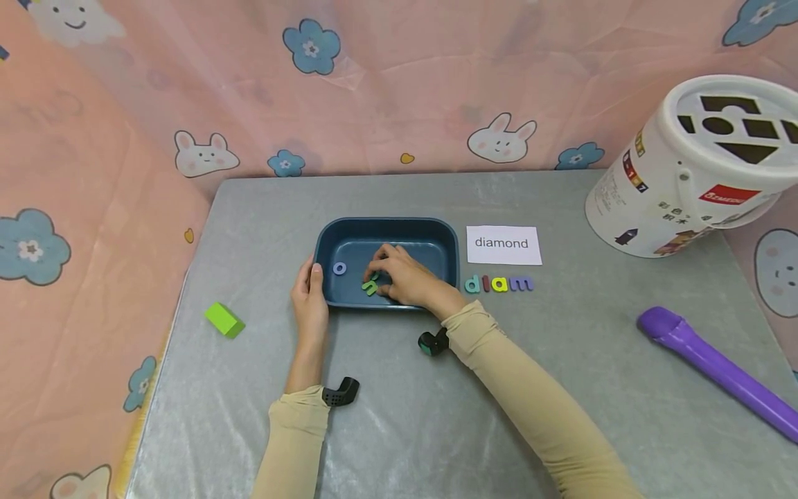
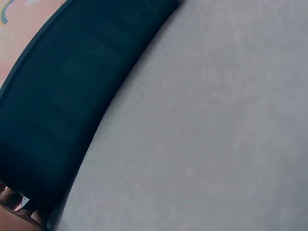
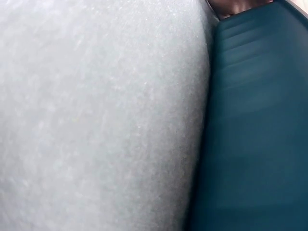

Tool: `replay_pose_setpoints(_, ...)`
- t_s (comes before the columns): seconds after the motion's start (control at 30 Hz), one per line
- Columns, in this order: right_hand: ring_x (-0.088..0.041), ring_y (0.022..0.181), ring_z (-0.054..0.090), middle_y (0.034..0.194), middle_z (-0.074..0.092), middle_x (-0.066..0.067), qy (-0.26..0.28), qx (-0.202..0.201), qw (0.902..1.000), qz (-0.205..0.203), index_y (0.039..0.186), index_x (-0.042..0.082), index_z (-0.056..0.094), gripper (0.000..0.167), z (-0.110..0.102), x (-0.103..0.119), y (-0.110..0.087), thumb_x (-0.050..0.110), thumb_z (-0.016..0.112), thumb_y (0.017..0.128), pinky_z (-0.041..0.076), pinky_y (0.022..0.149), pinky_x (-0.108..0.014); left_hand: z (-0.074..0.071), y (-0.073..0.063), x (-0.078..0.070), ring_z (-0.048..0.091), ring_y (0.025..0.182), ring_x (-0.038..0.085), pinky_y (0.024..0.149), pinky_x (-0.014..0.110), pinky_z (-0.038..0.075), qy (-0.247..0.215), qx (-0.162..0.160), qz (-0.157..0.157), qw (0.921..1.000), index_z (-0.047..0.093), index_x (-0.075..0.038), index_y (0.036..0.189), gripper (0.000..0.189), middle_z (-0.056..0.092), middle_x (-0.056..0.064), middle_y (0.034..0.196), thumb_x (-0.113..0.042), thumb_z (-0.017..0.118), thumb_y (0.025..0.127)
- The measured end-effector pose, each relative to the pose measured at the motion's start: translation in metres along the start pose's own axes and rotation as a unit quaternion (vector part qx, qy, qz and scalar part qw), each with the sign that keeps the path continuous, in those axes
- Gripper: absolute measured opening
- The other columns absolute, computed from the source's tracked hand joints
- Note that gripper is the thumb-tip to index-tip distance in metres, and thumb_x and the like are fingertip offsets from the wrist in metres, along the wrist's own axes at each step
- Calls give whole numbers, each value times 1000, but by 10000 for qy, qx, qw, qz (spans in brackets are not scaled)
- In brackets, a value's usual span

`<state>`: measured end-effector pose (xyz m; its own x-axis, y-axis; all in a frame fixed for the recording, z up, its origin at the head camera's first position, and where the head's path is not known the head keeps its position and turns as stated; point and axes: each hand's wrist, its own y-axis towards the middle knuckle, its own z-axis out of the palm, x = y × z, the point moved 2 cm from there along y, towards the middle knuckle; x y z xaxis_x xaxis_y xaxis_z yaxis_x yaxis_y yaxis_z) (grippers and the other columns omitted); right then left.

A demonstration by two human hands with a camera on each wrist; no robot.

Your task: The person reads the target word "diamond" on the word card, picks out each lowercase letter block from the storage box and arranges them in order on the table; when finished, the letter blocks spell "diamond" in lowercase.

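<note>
A dark blue tray (image 1: 386, 221) sits on the table, a small blue letter o (image 1: 339, 268) inside it. My left hand (image 1: 309, 305) grips the tray's left end, thumb at the rim and fingers along the outer wall. Fingers (image 2: 10, 197) show at the tray's corner in the left wrist view. Reaching over the front rim, my right hand (image 1: 405, 277) has its thumb and fingers curled round a green letter n (image 1: 370, 287) low in the tray. Another green piece (image 1: 375, 276) is partly hidden under those fingers. The right wrist view shows mainly the tray's outer wall (image 3: 255, 120).
Right of the tray lies a card (image 1: 504, 245) reading "diamond". Below it, loose letters (image 1: 499, 284) spell "diam". A green block (image 1: 225, 320) is at the left, a purple wand-like object (image 1: 717, 367) at the right. A white bucket (image 1: 661, 194) stands at the back right.
</note>
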<state>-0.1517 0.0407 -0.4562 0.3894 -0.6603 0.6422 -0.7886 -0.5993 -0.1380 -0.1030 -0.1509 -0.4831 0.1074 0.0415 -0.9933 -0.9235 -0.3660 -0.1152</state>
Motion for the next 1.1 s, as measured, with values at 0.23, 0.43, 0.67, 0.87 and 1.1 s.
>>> replay_pose_setpoints(0.23, -31, 126, 51, 141, 55, -9, 20, -11, 10000, 40, 119, 19, 79, 24, 0, 1, 0, 12, 80, 96, 53, 100, -51, 0, 1, 0, 42, 155, 26, 130, 42, 32, -39, -8, 71, 10000, 52, -1, 155, 45, 50, 17, 162, -23, 48, 115)
replay_pose_setpoints(0.43, -29, 123, 50, 138, 55, -8, 38, -41, 10000, 52, 114, 17, 77, 20, 0, 2, 0, 12, 81, 95, 53, 98, -49, 0, 0, 0, 45, 153, 25, 129, 42, 33, -60, -15, 157, 9999, 53, -1, 153, 44, 52, 17, 160, -21, 48, 115)
replay_pose_setpoints(0.67, -27, 118, 50, 136, 55, -7, 71, -25, 9998, 173, 114, 14, 74, 18, 0, 3, 1, 16, 79, 97, 52, 97, -45, 0, -1, 0, 42, 154, 25, 130, 42, 32, 7, 7, 96, 10000, 52, -2, 154, 45, 51, 16, 162, -23, 48, 115)
replay_pose_setpoints(0.87, -26, 116, 51, 134, 55, -6, 162, -29, 9996, 244, 116, 13, 73, 18, 0, 2, 1, 20, 77, 100, 51, 96, -44, 0, 0, -1, 41, 155, 25, 130, 42, 31, 82, -21, 6, 10000, 51, -3, 155, 46, 50, 16, 163, -24, 49, 115)
replay_pose_setpoints(1.1, -27, 120, 53, 132, 57, -8, 418, -127, 9987, 265, 122, 12, 69, 17, 1, -2, 2, 15, 68, 105, 51, 103, -48, 0, 0, 0, 41, 155, 25, 130, 42, 31, 100, -26, -33, 9999, 52, -4, 155, 46, 50, 15, 163, -25, 49, 115)
